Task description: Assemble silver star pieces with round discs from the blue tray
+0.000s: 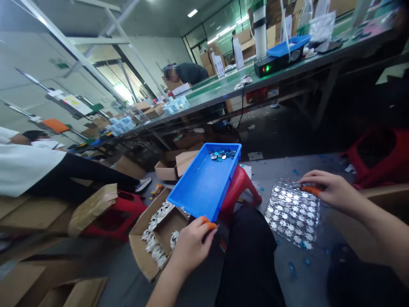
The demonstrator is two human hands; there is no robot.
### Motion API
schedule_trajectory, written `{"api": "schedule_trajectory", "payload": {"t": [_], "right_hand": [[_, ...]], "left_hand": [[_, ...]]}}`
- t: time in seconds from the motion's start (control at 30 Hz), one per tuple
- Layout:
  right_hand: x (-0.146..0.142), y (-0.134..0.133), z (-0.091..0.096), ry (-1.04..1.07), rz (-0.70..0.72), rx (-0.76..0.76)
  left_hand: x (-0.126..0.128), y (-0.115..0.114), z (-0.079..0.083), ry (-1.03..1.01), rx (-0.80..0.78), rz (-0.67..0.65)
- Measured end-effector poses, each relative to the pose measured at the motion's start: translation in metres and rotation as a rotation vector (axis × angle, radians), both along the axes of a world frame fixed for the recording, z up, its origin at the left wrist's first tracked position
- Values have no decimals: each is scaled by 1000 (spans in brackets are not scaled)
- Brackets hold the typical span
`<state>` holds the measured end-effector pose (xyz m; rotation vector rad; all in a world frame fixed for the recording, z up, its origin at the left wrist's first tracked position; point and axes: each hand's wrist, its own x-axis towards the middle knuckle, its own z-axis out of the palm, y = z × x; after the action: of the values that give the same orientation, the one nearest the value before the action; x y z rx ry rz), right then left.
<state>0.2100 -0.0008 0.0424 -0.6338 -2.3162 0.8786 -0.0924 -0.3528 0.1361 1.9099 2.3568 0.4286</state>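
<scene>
My right hand [334,189], with orange covering on a finger, is closed at the upper edge of a clear plastic sheet or bag [292,213] full of silver star-like pieces. My left hand [193,243] is curled, orange on its fingertips, just at the near end of a blue tray [191,181]. Whether it grips the tray's rim or something small is hidden. Small round silver and teal pieces [222,155] lie gathered at the tray's far end. The tray rests, tilted in view, on a red stool [238,192].
An open carton [140,249] with white-and-black parts stands left of the tray; another carton [166,168] lies beyond. Teal bits [291,269] are scattered on the floor. A long green workbench [204,96] crosses behind. One person [191,73] bends at it; another person [32,166] is at left.
</scene>
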Motion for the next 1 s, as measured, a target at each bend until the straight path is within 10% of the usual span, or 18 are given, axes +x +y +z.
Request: {"api": "schedule_trajectory", "payload": {"t": [0.23,1.0], "right_hand": [[-8,-3,-4,-23,-11,-3],[-5,3,-12,-13,-52,16]], "left_hand": [[-52,-42,-8,1,41,162],[-113,-31,-61,-704,68,772]]}}
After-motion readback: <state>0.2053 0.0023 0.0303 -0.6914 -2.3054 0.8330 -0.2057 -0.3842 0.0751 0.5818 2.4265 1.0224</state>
